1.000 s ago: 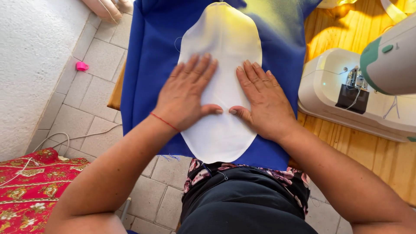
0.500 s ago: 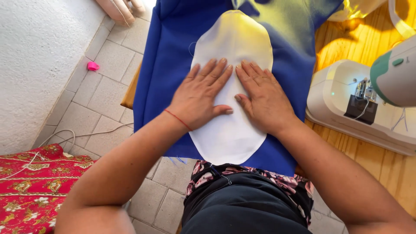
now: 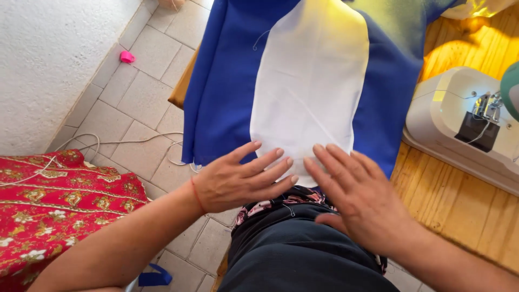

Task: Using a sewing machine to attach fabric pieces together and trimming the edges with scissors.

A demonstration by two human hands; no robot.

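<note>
Here both hands lie flat at the near end of the white fabric piece (image 3: 311, 92), which sits on top of the blue cloth (image 3: 227, 86) spread over the wooden table (image 3: 459, 200). The left hand (image 3: 238, 181) has its fingers spread and stretched out, the fingertips pointing toward the white piece's lower edge, and its grip is open, clamped on nothing. The right hand (image 3: 362, 203) sits just beside it, also flat with fingers apart, its fingertips resting on the bottom corner of the white piece; the thumb is tucked below and partly hidden, yet nothing is pinched. The 2 sets of fingertips nearly touch each other. A judgement on risk: the white piece lies loose on the blue cloth, so a sideways push from either palm could slide it off line or raise a crease, and a faint diagonal fold already shows across it. The blue cloth hangs over the table edge to the left of the white piece, and its weight could drag both layers toward the tiled floor (image 3: 135, 103). To the right of the white piece stands a white sewing machine (image 3: 465, 124), near enough that a wide sweep of the right arm might knock it. A loose thread on the blue cloth could also snag.
</note>
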